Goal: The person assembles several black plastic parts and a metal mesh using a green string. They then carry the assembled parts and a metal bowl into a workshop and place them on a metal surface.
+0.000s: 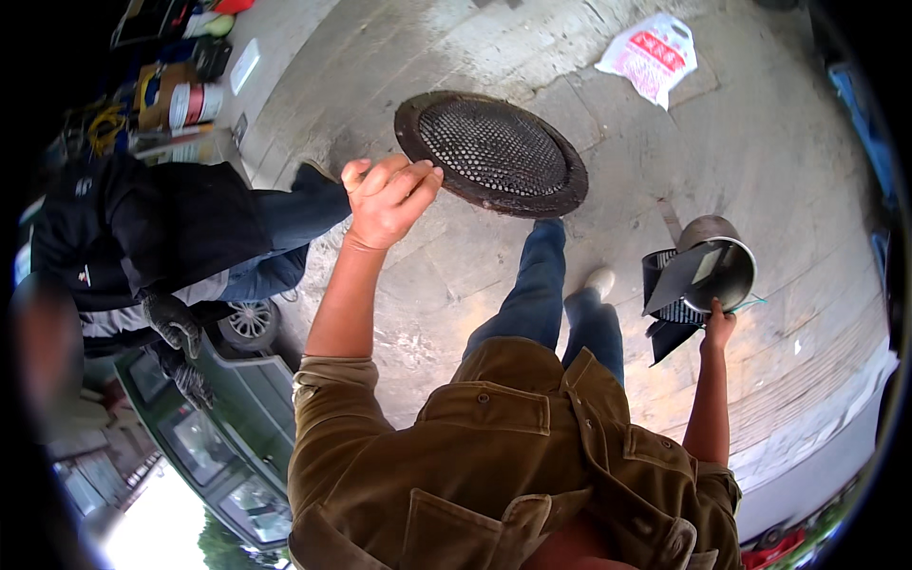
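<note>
My left hand (391,198) is closed on the near left rim of a round perforated metal screen (494,147). This screen has a wide, dark, rusty-looking rim and is held up in front of me, above the ground. Out to the right, my right hand (720,325) grips the lower edge of an open metal cylinder (711,228), shaped like a pot without a lid. Dark flat pieces (676,277), one of them slotted, sit against its left side. Whether my fingers also hold these pieces I cannot tell.
A person in dark clothes and grey gloves (176,328) stands close on my left, beside a dark green vehicle (204,427). Buckets (195,104) and boxes are piled at the far left. A white and red plastic bag (654,59) lies on the paved ground (760,133) ahead.
</note>
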A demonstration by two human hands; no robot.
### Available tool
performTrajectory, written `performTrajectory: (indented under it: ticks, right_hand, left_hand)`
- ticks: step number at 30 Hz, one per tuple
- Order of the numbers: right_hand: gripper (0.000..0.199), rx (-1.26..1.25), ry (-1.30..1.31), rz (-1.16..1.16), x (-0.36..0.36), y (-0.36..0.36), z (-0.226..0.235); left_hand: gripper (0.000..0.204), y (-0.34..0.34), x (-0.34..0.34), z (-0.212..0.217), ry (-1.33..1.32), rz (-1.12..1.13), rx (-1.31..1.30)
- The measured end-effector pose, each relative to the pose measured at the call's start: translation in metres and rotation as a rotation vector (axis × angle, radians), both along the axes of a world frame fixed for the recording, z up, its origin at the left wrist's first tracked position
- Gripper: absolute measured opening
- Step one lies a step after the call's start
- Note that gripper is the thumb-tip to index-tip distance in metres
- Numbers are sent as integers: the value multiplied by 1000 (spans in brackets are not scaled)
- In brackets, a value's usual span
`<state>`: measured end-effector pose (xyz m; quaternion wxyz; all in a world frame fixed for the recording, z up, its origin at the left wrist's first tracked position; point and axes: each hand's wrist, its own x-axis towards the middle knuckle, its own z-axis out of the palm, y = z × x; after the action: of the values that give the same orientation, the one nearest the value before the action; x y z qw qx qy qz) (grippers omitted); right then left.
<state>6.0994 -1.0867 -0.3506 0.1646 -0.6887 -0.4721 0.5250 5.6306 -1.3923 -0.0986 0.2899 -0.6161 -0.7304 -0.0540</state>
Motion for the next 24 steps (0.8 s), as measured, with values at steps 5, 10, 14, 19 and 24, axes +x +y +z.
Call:
performTrajectory:
  ticks: [5,10,14,19,24]
  right_hand:
    - [22,-58,28,284,-74,28,35]
    - [19,-37,-26,549,-144,42,51]
    - [17,-54,-10,678,-248,12,94]
    - [19,1,36,813,-390,-39,146]
    - [22,3,148,922,-535,-80,178]
  left_hand:
    - [17,-16,12,-13,-43,211,39]
    - [15,-38,8,-46,-150,360,38]
    - [12,-87,-38,-46,-280,490,18]
    - [9,-165,-94,-40,-330,702,-35]
    - [8,-244,-151,-15,-341,949,-108]
